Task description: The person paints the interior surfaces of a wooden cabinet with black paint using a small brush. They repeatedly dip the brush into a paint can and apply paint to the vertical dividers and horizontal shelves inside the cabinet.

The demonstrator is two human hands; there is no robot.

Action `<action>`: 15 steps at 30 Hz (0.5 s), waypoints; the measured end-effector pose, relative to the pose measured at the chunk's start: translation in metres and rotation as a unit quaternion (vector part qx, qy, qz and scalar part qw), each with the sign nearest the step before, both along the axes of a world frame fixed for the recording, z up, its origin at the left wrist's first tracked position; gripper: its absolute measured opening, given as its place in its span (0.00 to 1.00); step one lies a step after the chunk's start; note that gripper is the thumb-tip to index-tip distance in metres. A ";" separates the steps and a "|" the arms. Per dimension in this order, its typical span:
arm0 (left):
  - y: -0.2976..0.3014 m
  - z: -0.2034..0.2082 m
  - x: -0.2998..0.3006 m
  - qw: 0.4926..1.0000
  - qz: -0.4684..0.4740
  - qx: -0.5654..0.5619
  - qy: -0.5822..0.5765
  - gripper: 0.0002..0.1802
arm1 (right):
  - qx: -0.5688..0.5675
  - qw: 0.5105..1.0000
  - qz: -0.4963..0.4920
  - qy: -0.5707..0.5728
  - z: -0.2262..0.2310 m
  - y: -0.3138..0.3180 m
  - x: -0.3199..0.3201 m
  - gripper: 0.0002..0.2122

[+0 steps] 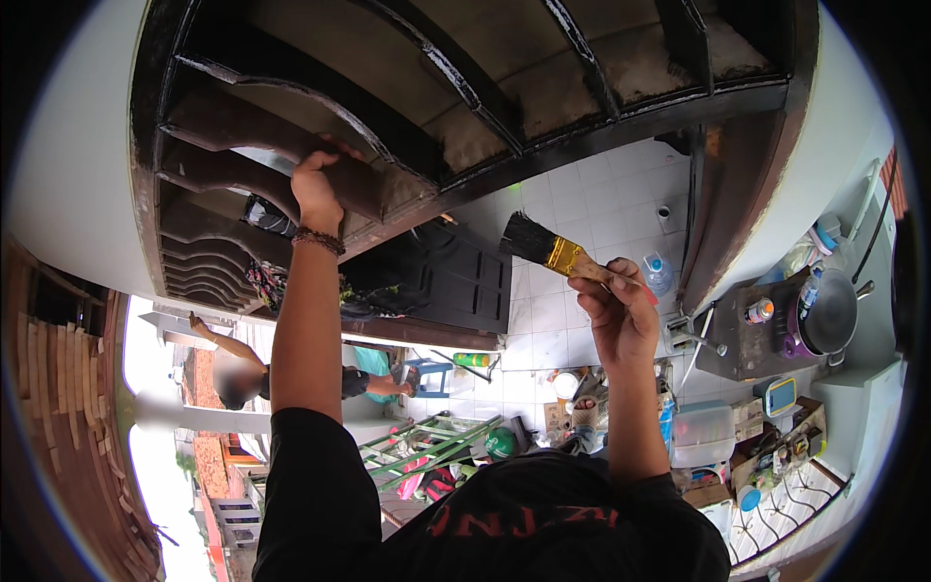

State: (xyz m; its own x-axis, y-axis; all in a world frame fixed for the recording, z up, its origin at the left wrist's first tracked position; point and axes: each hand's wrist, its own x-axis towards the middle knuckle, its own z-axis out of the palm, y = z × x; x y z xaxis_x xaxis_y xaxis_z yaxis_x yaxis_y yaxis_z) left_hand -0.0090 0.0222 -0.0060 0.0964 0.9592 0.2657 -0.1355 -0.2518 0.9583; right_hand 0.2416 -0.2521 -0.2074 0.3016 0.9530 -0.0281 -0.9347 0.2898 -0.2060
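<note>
My left hand (318, 189) reaches up, its fingers wrapped round a brown wooden slat (238, 131) of the overhead frame. A dark beaded bracelet circles that wrist. Several neighbouring slats (454, 78) look glossy black, with pale streaks along their edges. In front of me my right hand (626, 310) grips a paintbrush (562, 254) by its wooden handle. The brush has dark bristles and a yellow band; its bristles point up and left, apart from the frame's lower beam (582, 141).
A green ladder (441, 441) lies low in front of my body. Another person (254, 383) is at the left, near a blue stool (433, 378). At the right, a pan (836, 315) and a spray can (760, 310) stand on a dark table (732, 344). A clear bottle (658, 275) is on the tiles.
</note>
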 end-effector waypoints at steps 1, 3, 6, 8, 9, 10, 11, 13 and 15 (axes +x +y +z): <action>-0.001 0.001 0.000 1.000 0.003 -0.003 0.001 0.17 | -0.003 1.000 -0.017 -0.006 0.003 0.000 0.000 0.11; -0.002 0.002 0.001 1.000 0.006 -0.004 0.008 0.17 | -0.009 0.998 -0.055 -0.020 0.012 0.002 -0.004 0.11; -0.003 0.002 0.000 1.000 0.012 0.001 0.020 0.18 | 0.031 0.991 -0.107 -0.074 0.022 0.012 -0.020 0.11; -0.002 0.004 0.001 1.000 0.011 0.006 0.019 0.18 | 0.062 0.983 -0.131 -0.113 0.034 0.022 -0.030 0.11; -0.003 0.004 0.002 1.000 0.013 0.003 0.018 0.18 | 0.055 0.981 -0.134 -0.130 0.042 0.026 -0.035 0.10; -0.002 0.005 0.003 1.000 0.015 0.001 0.018 0.18 | 0.050 0.978 -0.146 -0.137 0.053 0.031 -0.040 0.10; -0.002 0.003 0.002 1.000 0.018 -0.003 0.016 0.18 | 0.044 0.976 -0.156 -0.147 0.061 0.035 -0.044 0.09; 0.001 0.003 0.001 1.000 0.005 -0.008 0.001 0.18 | 0.039 0.957 -0.189 -0.216 0.067 0.044 -0.051 0.08; 0.001 0.001 0.000 1.000 0.004 -0.006 -0.006 0.18 | 0.030 0.924 -0.234 -0.300 0.069 0.053 -0.055 0.07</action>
